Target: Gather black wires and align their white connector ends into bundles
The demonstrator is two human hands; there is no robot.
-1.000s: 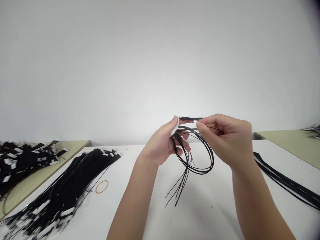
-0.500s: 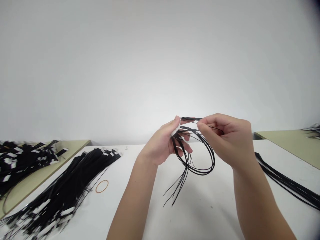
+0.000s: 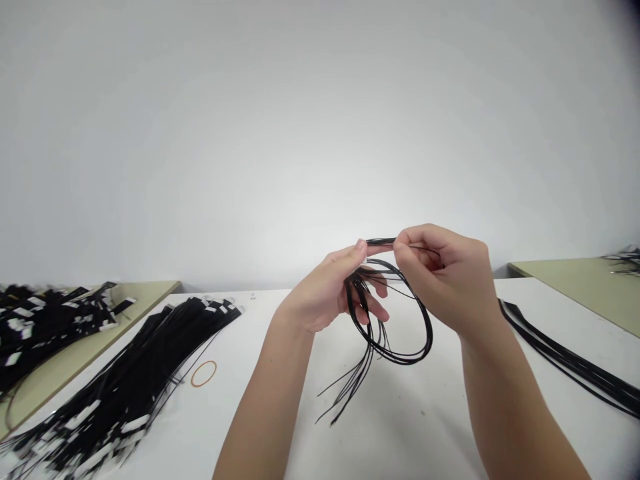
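Note:
A looped bundle of thin black cables (image 3: 427,333) hangs in the air above the white table, its loose ends dangling down to the left. My left hand (image 3: 335,287) is closed on the bundle, thumb pressed on top and the lower fingers partly spread behind the loop. Between the two hands a short straight stretch of the cables runs level. My right hand (image 3: 445,273) pinches this stretch with thumb and forefinger, and one thin strand shows across its curled fingers.
On the white table (image 3: 240,413) at left lies a large pile of black cables (image 3: 155,360) with white tags. An orange rubber band (image 3: 203,374) lies beside it. More tagged cables (image 3: 45,320) cover the far-left board. Thick black cables (image 3: 570,353) lie at right.
The right hand has moved slightly left, closer to the left hand. The white piece seen at the left thumb is now hidden. The cable loop and its dangling ends have shifted slightly lower.

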